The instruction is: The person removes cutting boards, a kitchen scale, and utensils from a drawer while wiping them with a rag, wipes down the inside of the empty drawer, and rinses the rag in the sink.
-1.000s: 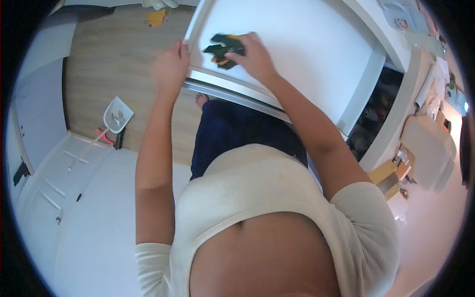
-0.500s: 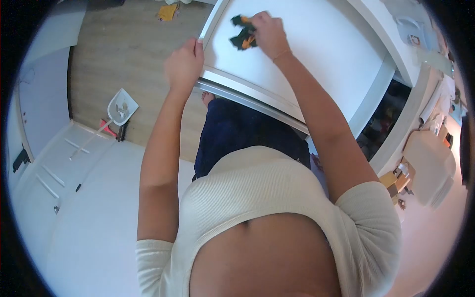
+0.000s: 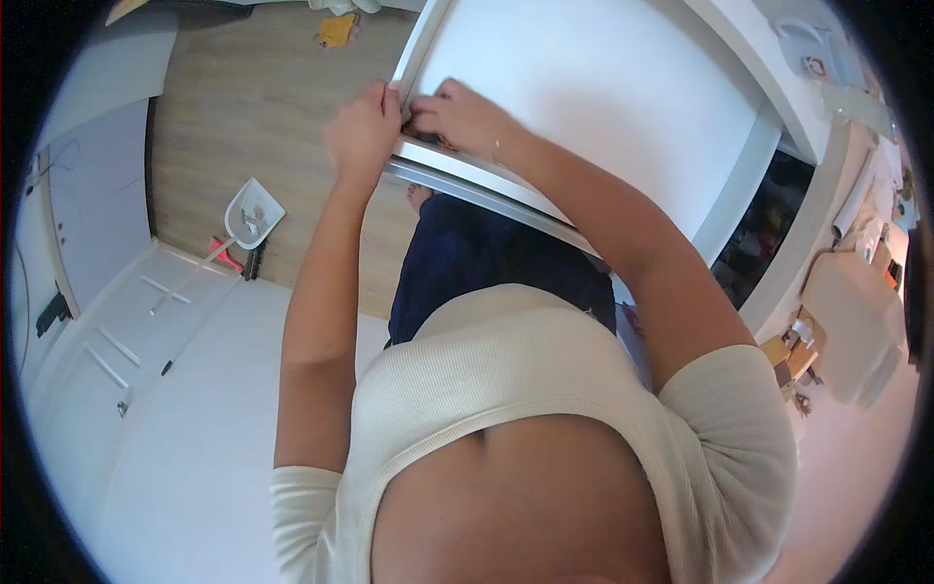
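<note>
A white drawer (image 3: pixel 603 107) stands pulled out in front of my body. My left hand (image 3: pixel 367 131) is closed on the drawer's left edge near its front corner. Inside that same corner is my right hand (image 3: pixel 457 119), its fingers bent over a dark green cloth (image 3: pixel 424 133). Most of the cloth is hidden under the fingers, and only a dark strip with a little orange shows.
A white dustpan (image 3: pixel 255 213) and a red and black brush (image 3: pixel 226 253) lie on the wooden floor at the left. Farther off is a yellow cloth (image 3: pixel 337 30). At the right, a counter holds a cream board (image 3: pixel 852 311) and small items.
My right hand has moved left and down with the green cloth, from over the drawer's middle into its front left corner. My left hand has kept its hold on the edge.
</note>
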{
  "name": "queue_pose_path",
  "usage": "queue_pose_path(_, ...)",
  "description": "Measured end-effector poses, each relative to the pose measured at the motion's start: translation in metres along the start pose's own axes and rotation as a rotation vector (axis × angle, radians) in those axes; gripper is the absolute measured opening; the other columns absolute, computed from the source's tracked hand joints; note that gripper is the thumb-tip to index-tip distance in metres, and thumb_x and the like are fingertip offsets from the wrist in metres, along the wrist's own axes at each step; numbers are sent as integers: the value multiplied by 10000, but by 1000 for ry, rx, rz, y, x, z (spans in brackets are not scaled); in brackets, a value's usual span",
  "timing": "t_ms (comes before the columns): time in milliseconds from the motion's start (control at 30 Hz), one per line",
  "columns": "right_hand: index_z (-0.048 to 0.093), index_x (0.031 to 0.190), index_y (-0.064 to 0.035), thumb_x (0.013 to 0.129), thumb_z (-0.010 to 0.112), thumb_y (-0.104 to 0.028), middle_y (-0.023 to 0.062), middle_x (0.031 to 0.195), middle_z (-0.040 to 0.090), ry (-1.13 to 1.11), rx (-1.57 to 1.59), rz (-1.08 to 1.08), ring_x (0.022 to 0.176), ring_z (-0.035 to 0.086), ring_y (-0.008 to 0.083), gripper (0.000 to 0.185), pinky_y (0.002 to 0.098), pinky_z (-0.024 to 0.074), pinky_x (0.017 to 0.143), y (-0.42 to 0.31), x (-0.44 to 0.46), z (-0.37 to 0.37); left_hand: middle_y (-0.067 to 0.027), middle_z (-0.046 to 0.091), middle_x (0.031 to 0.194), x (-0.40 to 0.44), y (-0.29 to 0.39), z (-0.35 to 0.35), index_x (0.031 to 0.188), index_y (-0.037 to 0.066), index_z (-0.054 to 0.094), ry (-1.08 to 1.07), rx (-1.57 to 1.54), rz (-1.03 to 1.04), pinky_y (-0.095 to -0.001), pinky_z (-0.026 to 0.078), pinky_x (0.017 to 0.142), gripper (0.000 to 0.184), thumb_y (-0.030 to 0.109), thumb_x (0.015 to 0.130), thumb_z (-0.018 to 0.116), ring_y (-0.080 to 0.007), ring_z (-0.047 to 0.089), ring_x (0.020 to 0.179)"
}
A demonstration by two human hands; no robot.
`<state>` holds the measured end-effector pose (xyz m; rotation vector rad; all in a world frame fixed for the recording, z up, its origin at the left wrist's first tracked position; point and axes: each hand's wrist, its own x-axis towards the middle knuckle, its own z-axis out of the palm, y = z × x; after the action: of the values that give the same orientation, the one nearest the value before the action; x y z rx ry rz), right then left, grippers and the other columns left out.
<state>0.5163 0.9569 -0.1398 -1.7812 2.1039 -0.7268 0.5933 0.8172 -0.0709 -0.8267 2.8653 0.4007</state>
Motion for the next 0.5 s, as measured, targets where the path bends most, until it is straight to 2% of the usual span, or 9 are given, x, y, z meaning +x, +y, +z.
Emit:
queue_pose_path(167,636,949,-162,699,590,-75,-25,1043,550,-20,78,9,919,475,257,269,292,447,823,-2,-43,-30,-169,627,734,-2,1,-2,835,101,586,7,-55,15,-484,473,597,307,346,912,419,-380,609,683)
queue_pose_path(233,639,930,-188,679,627,-56,-21,1051,552,-164,67,7,924,498,247,284,322,445,846,5,-56,-44,-169,626,732,-2,1,0,833,100,588,19,-67,9,-484,472,596,307,345,911,420,-381,608,681)
queue_pose_path(267,645,941,-176,682,619,-34,7,1059,551,-223,125,77,959,506,252,298,333,443,873,11,-62,-54,-169,626,729,-1,1,1,831,100,589,28,-81,4,-484,471,595,308,345,911,421,-381,607,679)
queue_pose_path(333,605,945,-48,683,578,88,81,1081,508,-38,398,188,1013,486,278,296,346,450,881,37,-74,-70,-169,625,725,1,-2,6,828,100,590,46,-100,7,-484,471,595,309,346,911,422,-382,606,676)
queue_pose_path(400,547,1071,-2,779,579,42,110,1179,419,90,468,436,1066,485,264,297,358,462,897,64,-91,-83,-168,624,720,1,-3,11,826,101,591,56,-124,-2,-484,471,595,310,347,910,423,-383,605,672)
queue_pose_path(433,531,1121,-7,800,594,5,104,1206,397,139,342,461,1067,486,255,327,359,470,893,73,-98,-91,-167,624,715,0,-3,10,827,103,591,51,-126,-4,-484,471,594,308,347,911,422,-383,604,670)
queue_pose_path(467,531,1121,-7,800,594,5,104,1206,397,135,344,465,1067,486,255,327,359,470,893,73,-106,-89,-166,623,710,0,-3,10,828,106,591,47,-126,-4,-484,471,593,307,348,911,421,-384,604,669)
queue_pose_path(500,527,1168,-70,746,654,-54,108,1214,428,84,255,479,1075,475,282,440,364,433,932,69,-111,-88,-166,623,710,-1,-2,7,828,106,591,45,-127,-5,-484,471,593,307,348,911,421,-384,604,669)
